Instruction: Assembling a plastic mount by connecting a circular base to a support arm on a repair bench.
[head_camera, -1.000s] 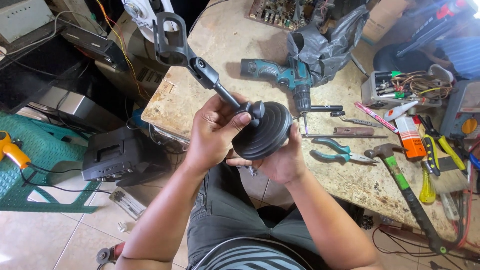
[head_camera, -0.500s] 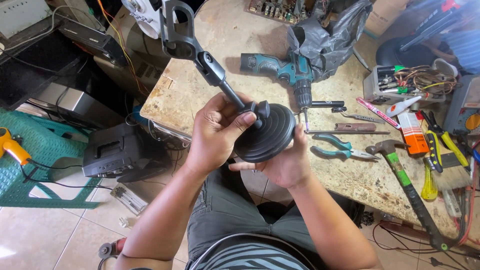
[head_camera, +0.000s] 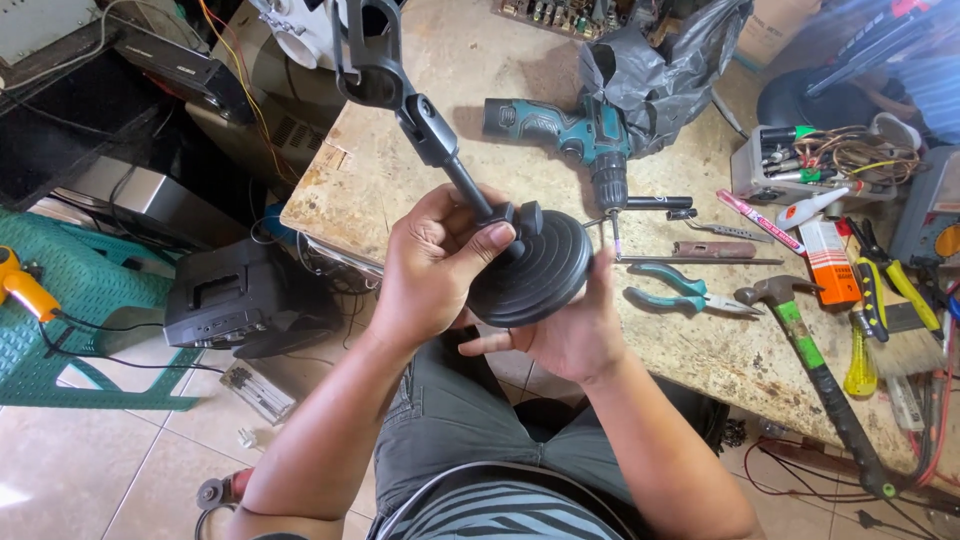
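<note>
Head view: both hands hold a black stand (head_camera: 500, 235) above the lap, just off the near edge of the bench (head_camera: 700, 350). Its base (head_camera: 535, 270) is a round, ribbed, matte disc, tilted so its top faces up-left. A thin metal rod rises from the hub and runs up-left to a chunky black joint and clamp (head_camera: 375, 60) at the top of frame, so the long axis goes from lower right to upper left. Left hand (head_camera: 430, 265) wraps the hub, thumb and fingers pinching where rod meets base. Right hand (head_camera: 575, 330) cups the disc from below, fingers spread along its rim. Bench top is worn, stained and pale. On it are a teal drill (head_camera: 560, 125), teal-handled pliers (head_camera: 680, 285), a green-handled hammer (head_camera: 800, 340) and a crumpled grey bag (head_camera: 660, 60).
</note>
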